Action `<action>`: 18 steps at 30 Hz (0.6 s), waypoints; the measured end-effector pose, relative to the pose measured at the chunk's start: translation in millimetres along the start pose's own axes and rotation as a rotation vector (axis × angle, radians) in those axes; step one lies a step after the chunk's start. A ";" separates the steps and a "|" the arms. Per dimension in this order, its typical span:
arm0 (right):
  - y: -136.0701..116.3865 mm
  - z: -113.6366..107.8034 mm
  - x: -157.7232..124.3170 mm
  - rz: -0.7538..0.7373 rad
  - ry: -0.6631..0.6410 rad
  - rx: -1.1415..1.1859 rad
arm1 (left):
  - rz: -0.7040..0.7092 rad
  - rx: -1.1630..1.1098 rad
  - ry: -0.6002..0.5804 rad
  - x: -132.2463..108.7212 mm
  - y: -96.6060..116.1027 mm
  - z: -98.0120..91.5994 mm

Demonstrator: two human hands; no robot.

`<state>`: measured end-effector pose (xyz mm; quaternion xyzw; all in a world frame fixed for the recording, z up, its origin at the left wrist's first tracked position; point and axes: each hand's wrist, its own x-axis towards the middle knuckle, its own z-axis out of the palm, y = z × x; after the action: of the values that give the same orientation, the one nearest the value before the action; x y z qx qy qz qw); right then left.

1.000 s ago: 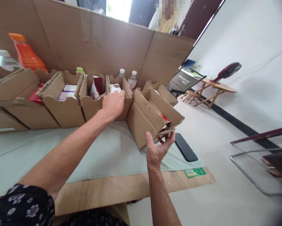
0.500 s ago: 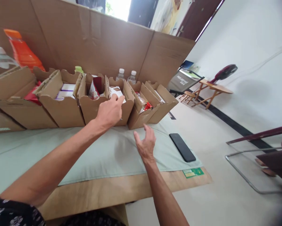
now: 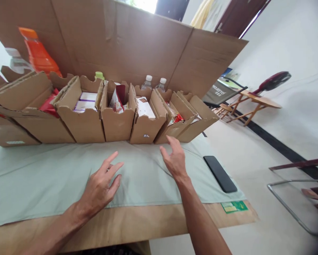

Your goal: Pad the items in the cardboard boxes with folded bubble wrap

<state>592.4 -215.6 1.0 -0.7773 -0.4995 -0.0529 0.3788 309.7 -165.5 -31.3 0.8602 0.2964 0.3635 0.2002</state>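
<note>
Both of my hands hover over the pale green cloth (image 3: pixel 143 177), holding nothing. My left hand (image 3: pixel 102 180) is left of centre with its fingers apart. Farther right, my right hand (image 3: pixel 175 157) has thumb and forefinger spread, just in front of the cardboard boxes. A row of these open-topped boxes stands along the back of the cloth. Nearest ahead is a box (image 3: pixel 137 131) with a white carton (image 3: pixel 145 107) in it. The box to its left (image 3: pixel 118 125) holds a red and white packet (image 3: pixel 117 101). Red and clear wrappers (image 3: pixel 177 118) show in the box to its right.
A black phone (image 3: pixel 220 173) lies at the table's right, above a green card (image 3: pixel 234 206) by the wooden edge (image 3: pixel 137 226). Behind the boxes are an orange bottle (image 3: pixel 40 53), clear bottles (image 3: pixel 147 82) and a tall cardboard panel (image 3: pixel 145 46). Purple-edged white boxes (image 3: pixel 86 101) sit left.
My left hand has drawn back from the box with the white carton, down and to the left over the cloth, and its fingers have spread. The view has shifted slightly left.
</note>
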 end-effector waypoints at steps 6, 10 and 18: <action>-67.2 -14.1 53.4 -0.102 -0.123 0.030 | -0.068 -0.010 0.027 -4.1 -15.2 12.2; -88.5 -5.4 67.3 -0.104 -0.166 -0.080 | -0.040 0.027 0.085 -4.4 -22.1 12.0; -41.9 -116.7 -90.0 -0.300 -0.023 0.017 | -0.215 -0.131 0.130 -3.2 -22.5 -3.0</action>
<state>548.2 -347.7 64.5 -0.6914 -0.6146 -0.0958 0.3674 297.5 -150.4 -43.6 0.7833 0.3748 0.4134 0.2738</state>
